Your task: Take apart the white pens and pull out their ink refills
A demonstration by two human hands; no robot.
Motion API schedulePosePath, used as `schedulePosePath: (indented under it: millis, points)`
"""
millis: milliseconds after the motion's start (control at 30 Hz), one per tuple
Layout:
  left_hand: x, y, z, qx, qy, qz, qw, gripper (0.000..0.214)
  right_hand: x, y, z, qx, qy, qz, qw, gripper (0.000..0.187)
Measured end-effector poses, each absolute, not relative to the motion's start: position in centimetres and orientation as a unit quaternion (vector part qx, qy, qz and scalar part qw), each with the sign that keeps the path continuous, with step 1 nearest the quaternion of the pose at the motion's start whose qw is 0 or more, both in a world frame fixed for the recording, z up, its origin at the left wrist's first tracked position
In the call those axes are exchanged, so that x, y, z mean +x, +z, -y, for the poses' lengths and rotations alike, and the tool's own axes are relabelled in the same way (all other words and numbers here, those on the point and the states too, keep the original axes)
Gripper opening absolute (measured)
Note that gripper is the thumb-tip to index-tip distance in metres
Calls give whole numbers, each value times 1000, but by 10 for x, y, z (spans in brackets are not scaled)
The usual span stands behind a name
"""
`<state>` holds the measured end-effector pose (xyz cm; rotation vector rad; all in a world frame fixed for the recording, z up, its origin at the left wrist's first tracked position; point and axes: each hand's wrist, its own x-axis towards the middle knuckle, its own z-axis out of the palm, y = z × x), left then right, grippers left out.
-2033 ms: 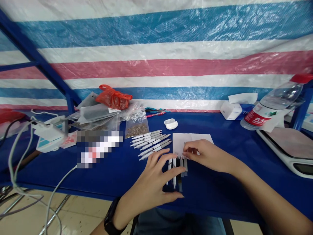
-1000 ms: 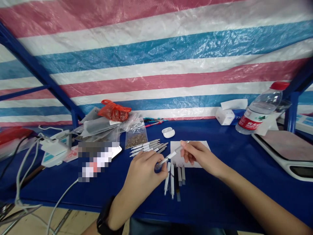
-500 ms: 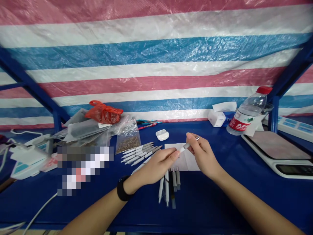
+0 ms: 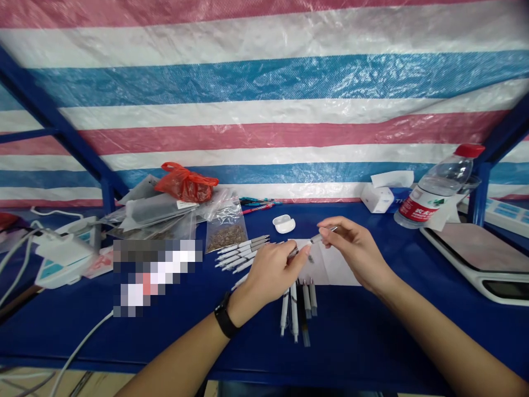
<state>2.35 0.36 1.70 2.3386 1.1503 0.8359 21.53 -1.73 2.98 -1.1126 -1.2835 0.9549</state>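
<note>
A blue-covered surface (image 4: pixel 372 336) carries a sheet of white paper (image 4: pixel 336 273), with white pens (image 4: pixel 294 314) laid side by side below its edge and another bunch of pens (image 4: pixel 242 251) to the left. Behind them lie a white earbud case (image 4: pixel 284 224), a clear bag of brown granules (image 4: pixel 225 238), a tissue box (image 4: pixel 376 199), and a digital scale (image 4: pixel 467 248) at the right.

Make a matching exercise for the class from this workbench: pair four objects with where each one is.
Objects:
1. White rounded earbud case
2. Black wrist strap
3. Crumpled red plastic bag
4. Clear plastic bottle with a red cap

Places:
A. Back right of the blue table
B. Around the person's left wrist
C. On the pile of plastic packets
D. Just behind the white paper sheet

Pairs: 1-D, 2-B, 3-C, 4-A
</note>
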Motion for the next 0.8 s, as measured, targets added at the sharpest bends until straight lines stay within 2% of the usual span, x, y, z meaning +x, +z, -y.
schedulePosePath:
  millis: [167,333,467,600,800]
  points:
    - [24,18,-3,819,296,-448,202,51,216,31,17,-432,430,555,566,34]
    - [25,16,-3,816,303,-444,214,51,217,31,17,-466,401,561,555,31]
    - [26,15,-3,813,302,-447,221,52,219,32,18,-437,446,543,562,35]
    - [27,15,-3,811,301,-450,219,53,220,33,18,-455,449,545,542,30]
    - [26,15,-2,811,298,-449,226,52,222,31,16,-441,466,546,540,38]
